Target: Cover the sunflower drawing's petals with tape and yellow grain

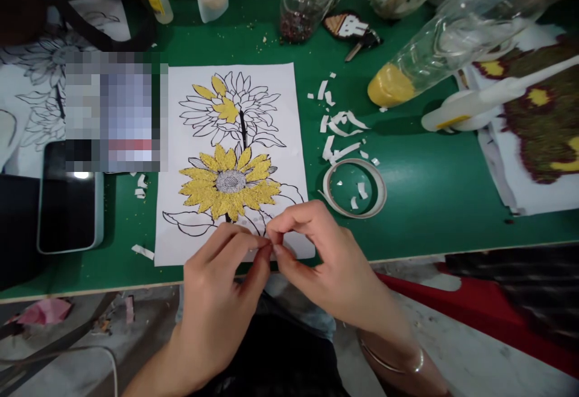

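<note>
Pinching lightly, clear of the yellow petals [221,205], seems best. The left hand [219,279] and right hand [323,261] meet above the near edge of the flower sheet [289,161], fingertips pressed together; whether they hold something, I cannot tell. The sheet lies left of the tape ring [381,195].

Glare on phone [69,204], dim blurred corners, pixelated patch

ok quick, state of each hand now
Left hand: closed in a pinch; anything held is too small to tell.
Right hand: pinched closed; anything held can't be told.
</note>
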{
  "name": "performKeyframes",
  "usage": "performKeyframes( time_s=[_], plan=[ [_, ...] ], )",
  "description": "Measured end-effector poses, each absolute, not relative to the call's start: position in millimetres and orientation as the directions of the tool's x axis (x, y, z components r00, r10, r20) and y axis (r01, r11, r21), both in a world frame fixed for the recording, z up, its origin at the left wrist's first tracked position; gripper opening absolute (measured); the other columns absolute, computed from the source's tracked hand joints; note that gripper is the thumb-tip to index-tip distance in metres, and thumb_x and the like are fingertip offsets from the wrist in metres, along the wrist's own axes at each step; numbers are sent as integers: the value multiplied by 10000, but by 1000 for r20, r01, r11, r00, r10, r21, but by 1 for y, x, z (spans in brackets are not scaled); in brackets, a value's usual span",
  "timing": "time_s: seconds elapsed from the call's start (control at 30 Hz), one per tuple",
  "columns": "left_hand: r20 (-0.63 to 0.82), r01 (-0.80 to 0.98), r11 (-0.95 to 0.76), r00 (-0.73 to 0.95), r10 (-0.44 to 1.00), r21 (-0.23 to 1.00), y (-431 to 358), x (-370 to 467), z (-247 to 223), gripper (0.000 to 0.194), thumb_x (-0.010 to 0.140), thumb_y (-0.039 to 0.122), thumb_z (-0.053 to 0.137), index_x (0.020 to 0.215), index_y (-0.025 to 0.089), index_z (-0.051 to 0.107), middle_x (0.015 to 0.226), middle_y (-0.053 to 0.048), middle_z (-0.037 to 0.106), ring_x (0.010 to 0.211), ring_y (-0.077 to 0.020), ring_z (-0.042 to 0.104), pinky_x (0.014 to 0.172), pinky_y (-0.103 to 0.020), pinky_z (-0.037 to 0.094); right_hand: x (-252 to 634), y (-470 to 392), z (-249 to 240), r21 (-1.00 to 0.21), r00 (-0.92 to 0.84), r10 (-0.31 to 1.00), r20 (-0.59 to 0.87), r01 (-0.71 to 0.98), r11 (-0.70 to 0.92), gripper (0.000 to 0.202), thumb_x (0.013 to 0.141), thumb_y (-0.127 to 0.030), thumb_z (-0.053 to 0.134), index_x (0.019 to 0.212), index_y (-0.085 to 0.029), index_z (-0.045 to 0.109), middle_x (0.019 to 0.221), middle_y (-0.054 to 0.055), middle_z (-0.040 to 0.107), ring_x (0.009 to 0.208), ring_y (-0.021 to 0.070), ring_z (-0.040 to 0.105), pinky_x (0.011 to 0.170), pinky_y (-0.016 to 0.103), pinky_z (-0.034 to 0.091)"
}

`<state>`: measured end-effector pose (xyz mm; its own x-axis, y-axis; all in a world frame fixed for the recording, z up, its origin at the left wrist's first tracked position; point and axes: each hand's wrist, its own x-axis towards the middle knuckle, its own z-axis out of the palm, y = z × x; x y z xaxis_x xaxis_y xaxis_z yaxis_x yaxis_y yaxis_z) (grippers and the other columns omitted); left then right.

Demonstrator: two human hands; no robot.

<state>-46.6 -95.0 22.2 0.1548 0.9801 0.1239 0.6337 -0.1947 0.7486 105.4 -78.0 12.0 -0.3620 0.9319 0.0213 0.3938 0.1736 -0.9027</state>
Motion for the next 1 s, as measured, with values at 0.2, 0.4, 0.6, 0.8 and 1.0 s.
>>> performKeyframes(
  time_s=[0.2,0.4,0.6,0.8,1.0],
  plan=[
    [33,579,-118,155,987,807,-91,-49,21,140,779,65,553,712,170,617,673,20,575,530,-57,463,469,-168,377,104,-78,14,-799,-403,910,95,514,311,269,755,-31,485,894,-250,413,812,-18,602,774,125,617,589,217,466],
    [-64,495,-9,130,989,869,-88,-52,18,153,751,75,559,635,165,600,602,33,525,495,-52,422,429,-170,328,100,-76,12,-817,-399,910,109,486,311,276,727,-16,465,852,-247,381,776,-30,585,714,111,591,591,227,447],
    [-207,324,156,130,970,933,-86,-54,16,143,745,120,544,610,162,567,588,26,504,524,-73,439,455,-190,342,100,-77,4,-944,-414,908,69,266,193,316,725,-14,469,883,-256,341,752,-56,510,636,74,494,563,201,419],
    [-324,141,305,141,935,942,-86,-55,11,147,760,175,543,616,163,522,569,31,472,536,-75,420,477,-192,349,96,-82,-4,-988,-370,925,83,89,124,327,748,-21,446,928,-268,327,784,-50,476,641,72,457,551,209,391],
    [-442,-61,463,208,873,884,-88,-55,2,159,757,235,586,631,163,523,577,30,455,538,-70,397,489,-195,333,91,-84,-6,-994,-347,932,106,-6,111,348,732,1,425,905,-270,294,780,-51,467,609,66,370,536,202,367]
  ],
)
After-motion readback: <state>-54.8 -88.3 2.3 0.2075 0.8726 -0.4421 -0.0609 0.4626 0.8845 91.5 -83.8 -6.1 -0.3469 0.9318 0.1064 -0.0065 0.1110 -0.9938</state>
